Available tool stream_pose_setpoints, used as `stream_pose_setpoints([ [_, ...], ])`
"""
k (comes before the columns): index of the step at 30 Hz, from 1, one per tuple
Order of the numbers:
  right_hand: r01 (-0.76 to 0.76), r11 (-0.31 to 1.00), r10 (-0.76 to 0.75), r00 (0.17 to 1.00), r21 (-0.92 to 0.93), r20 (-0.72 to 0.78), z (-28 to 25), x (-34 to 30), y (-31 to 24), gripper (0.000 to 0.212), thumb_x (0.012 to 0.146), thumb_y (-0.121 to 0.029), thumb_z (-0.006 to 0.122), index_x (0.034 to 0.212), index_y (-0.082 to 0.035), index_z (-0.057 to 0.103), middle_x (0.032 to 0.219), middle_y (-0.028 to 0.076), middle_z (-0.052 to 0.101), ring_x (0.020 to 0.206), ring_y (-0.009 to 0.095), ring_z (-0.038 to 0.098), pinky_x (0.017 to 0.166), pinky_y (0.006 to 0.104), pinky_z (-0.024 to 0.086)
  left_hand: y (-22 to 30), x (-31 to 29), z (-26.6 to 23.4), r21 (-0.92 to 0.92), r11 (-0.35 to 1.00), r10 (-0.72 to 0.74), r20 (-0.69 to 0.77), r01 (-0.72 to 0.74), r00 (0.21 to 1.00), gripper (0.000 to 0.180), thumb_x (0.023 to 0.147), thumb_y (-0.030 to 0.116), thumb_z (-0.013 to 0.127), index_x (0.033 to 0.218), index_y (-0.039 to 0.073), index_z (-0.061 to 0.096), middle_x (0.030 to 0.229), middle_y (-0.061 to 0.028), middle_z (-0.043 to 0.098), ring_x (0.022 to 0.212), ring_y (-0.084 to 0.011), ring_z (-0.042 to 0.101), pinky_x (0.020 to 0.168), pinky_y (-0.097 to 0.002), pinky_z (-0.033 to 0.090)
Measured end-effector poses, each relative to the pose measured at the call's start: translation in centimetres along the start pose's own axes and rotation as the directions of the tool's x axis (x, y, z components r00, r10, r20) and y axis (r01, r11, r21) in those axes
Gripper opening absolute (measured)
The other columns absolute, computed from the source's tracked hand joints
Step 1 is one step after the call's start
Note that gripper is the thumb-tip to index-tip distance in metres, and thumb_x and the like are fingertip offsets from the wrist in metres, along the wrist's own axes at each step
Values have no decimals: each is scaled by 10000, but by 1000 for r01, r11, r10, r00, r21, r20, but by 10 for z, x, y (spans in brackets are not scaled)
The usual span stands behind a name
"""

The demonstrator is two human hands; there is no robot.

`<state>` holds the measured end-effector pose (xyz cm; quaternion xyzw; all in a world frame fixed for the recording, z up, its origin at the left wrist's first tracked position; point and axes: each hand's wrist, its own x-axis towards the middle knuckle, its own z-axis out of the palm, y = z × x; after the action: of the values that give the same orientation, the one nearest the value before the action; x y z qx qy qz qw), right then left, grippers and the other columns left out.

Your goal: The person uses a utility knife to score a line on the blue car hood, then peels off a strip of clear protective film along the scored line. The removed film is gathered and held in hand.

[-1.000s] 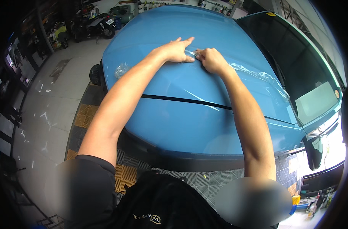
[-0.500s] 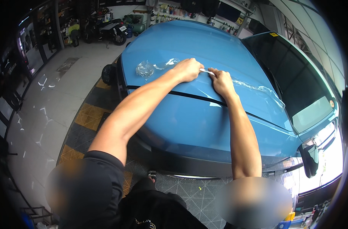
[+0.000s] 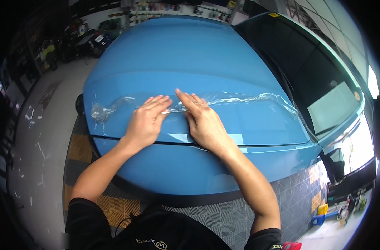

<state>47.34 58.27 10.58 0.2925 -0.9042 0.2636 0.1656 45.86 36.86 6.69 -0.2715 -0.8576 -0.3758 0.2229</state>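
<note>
Across the blue car hood [image 3: 177, 50] runs a crumpled strip of clear plastic film [image 3: 248, 98], bunched into a wad [image 3: 100, 112] near the hood's front edge. Both of my hands rest at the middle of this strip, close to each other but apart. My left hand [image 3: 146, 121] has its fingers stretched out over the film and hood. My right hand [image 3: 203, 123] also lies with extended fingers, its index finger lifted away from the others. Some film shows between the hands; what lies under the palms is hidden.
The dark windshield [image 3: 298, 62] and a side mirror [image 3: 334, 166] are on the right. Below the car spreads patterned floor tiling [image 3: 223, 214]. A motorcycle [image 3: 96, 43] stands at the far left, and bottles [image 3: 161, 6] line a shelf behind. Yellow and blue containers [image 3: 319, 220] sit at lower right.
Both hands came nearer and went from gripping a twisted bit of film to lying with fingers extended on it. The view shifted, so the car appears further left.
</note>
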Motion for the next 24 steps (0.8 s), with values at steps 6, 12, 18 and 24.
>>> stream_pose_setpoints([
  [6, -45, 894, 34, 999, -447, -32, -105, -19, 82, 873, 909, -267, 756, 1635, -153, 285, 1630, 238, 351, 1534, 424, 285, 1240, 553, 276, 36, 48, -11, 319, 945, -107, 72, 79, 992, 688, 887, 312, 769, 1509, 141, 530, 1597, -228, 412, 1511, -433, 326, 1246, -514, 285],
  [12, 7, 911, 23, 998, -413, 67, -98, -2, 158, 501, 969, -346, 675, 1400, -95, 624, 1447, 263, 565, 1435, 406, 454, 1186, 528, 368, 65, 121, 63, 537, 842, -112, 285, -61, 952, 882, 896, 519, 732, 1602, 133, 371, 1690, -183, 253, 1567, -411, 186, 1268, -552, 219],
  [18, -48, 955, 64, 997, -292, 47, -111, 30, 148, 225, 984, -227, 634, 1009, -48, 767, 1062, 219, 735, 1056, 354, 692, 982, 478, 505, 65, 160, 107, 412, 911, -186, 370, 19, 910, 594, 1037, 403, 562, 1515, 59, 488, 1566, -201, 457, 1454, -376, 423, 1214, -468, 350],
  [24, 73, 926, -165, 961, -372, -223, -81, 19, 157, 386, 1025, -321, 594, 1298, -67, 695, 1354, 250, 633, 1261, 350, 617, 1086, 461, 478, 63, 147, 109, 364, 930, -171, 293, 56, 941, 383, 1044, 278, 546, 1340, 69, 673, 1366, -195, 643, 1247, -379, 621, 1068, -454, 499],
])
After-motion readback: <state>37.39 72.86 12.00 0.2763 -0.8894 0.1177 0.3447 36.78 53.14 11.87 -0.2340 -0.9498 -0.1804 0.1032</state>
